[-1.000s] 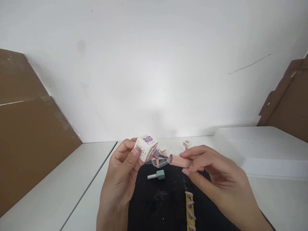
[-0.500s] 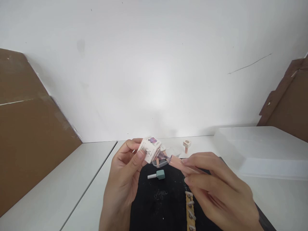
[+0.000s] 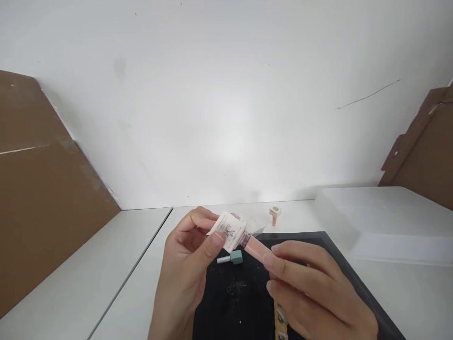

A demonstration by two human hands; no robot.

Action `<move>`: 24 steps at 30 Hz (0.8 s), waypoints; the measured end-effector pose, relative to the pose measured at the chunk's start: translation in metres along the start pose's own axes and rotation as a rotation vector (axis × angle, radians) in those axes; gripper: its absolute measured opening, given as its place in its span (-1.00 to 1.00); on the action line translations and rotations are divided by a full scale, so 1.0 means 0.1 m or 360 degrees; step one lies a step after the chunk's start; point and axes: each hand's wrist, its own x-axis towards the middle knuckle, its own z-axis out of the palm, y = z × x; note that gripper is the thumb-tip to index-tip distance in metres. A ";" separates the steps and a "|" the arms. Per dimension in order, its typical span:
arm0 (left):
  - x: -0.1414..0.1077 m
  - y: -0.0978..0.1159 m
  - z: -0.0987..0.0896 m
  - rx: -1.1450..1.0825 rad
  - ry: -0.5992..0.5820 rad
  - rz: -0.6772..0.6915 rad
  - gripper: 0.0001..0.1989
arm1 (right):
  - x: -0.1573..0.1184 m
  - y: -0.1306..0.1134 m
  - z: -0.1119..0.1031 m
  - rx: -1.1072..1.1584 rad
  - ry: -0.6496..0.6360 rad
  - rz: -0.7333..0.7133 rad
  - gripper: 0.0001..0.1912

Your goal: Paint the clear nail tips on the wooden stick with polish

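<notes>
A small white bottle (image 3: 229, 231) with a printed picture on it is pinched between the thumb and fingers of my left hand (image 3: 191, 255). My right hand (image 3: 314, 283) grips a long pink cap (image 3: 257, 249), whose end meets the neck of the bottle. Bottle and cap form one tilted line, sloping down to the right. Just below them, a green bottle with a pale grey cap (image 3: 236, 257) lies on the black mat (image 3: 226, 307).
Behind the mat stands a white bottle with a pink stem (image 3: 275, 212). A yellow strip with metal pieces (image 3: 281, 323) lies partly under my right hand. At the right is a translucent white bin (image 3: 385, 222). Brown cardboard (image 3: 46, 189) flanks the left side.
The pink cap's opening has closed onto the bottle's neck, hiding the brush that showed between them. The bottle has shifted slightly right and down, and my right hand has lowered a little.
</notes>
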 end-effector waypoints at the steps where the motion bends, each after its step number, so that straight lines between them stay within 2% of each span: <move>1: -0.01 0.00 0.00 0.0025 0.0024 0.0031 -0.83 | -0.01 0.00 0.00 0.0008 0.0003 -0.0011 -0.87; 5: -0.03 -0.01 0.02 0.0066 0.0104 0.0161 -0.89 | -0.06 0.00 0.04 0.0055 0.0077 -0.0077 -0.74; 7: -0.04 -0.01 0.02 0.0093 0.0139 0.0202 -0.90 | -0.06 -0.01 0.08 0.0102 0.0098 -0.0029 -0.65; 10: -0.04 0.00 0.00 0.0152 0.0154 0.0211 -0.91 | -0.02 0.00 0.07 0.0217 0.0022 0.0130 -0.61; 15: -0.04 0.01 -0.05 0.0121 0.0071 0.0216 -0.92 | 0.03 0.08 -0.04 0.0364 -0.0105 0.0161 -0.65; 18: -0.03 0.01 -0.06 0.0071 0.0019 0.0224 -0.92 | 0.03 0.09 -0.06 0.0512 -0.0109 0.0326 -0.67; 21: -0.04 0.01 -0.03 0.0059 -0.0033 0.0273 -0.91 | 0.01 0.07 -0.06 0.0699 -0.0048 0.0587 -0.69; 24: -0.07 -0.02 0.07 0.0068 0.0022 0.0355 -0.90 | -0.03 0.07 -0.14 0.0809 0.0031 0.0780 -0.71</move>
